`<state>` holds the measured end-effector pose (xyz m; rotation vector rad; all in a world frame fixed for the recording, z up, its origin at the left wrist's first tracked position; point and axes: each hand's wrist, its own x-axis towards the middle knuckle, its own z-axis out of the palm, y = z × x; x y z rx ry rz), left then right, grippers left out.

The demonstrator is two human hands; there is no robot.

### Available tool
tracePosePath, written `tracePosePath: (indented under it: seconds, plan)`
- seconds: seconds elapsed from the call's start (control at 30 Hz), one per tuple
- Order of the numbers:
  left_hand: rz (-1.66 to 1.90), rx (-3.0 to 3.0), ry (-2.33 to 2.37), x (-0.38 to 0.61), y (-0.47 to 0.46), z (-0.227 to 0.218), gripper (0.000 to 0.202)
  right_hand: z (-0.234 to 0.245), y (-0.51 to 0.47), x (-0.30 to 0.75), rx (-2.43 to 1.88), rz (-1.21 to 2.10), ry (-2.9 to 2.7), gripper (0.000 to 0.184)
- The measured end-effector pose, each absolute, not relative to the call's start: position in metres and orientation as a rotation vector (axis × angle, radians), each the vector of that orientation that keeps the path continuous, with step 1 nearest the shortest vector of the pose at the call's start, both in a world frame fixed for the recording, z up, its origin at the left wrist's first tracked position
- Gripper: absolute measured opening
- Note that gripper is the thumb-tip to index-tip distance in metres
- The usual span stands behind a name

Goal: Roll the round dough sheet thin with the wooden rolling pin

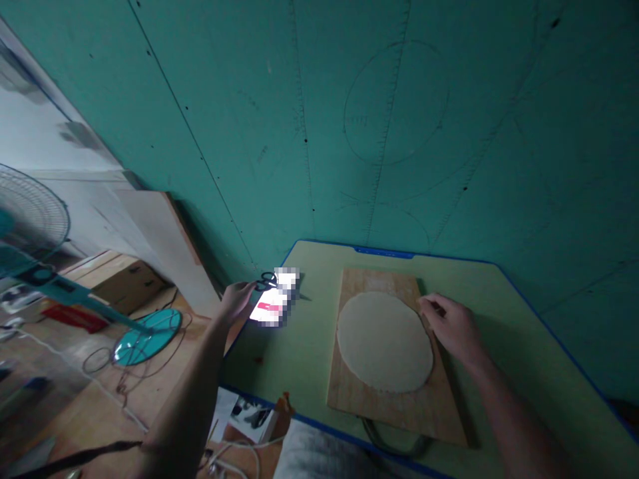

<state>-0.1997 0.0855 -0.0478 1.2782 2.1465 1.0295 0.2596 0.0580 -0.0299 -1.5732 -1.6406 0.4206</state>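
Note:
My left hand reaches to the table's left edge. Its fingers are closed at the dark looped handles of a pair of scissors, whose blades point right. Beneath the scissors is a bright, blurred-out flat item with a red patch. A thin, round sheet of dough lies flat on a wooden board. At the upper right edge of the board and dough, my right hand has thumb and fingers pinched together; whatever is between them is hidden.
The pale green table has a blue rim and stands against a green wall. On the left are a teal fan, a cardboard box and loose cables. A printed box sits below the table's near edge.

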Motion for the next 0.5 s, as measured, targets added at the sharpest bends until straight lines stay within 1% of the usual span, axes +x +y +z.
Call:
tracePosePath:
  seconds: [0.2,0.5]
  plan:
    - [1.138,1.294,2.179,-0.196,0.097,-0.036,0.033,-0.032,0.059,0.263,-1.605,0.444,-1.624,0.032]
    - [1.138,1.323,2.186,-0.184,0.101,-0.028,0.033,-0.031,0.058,0.261,-1.600,0.448,-1.634,0.032]
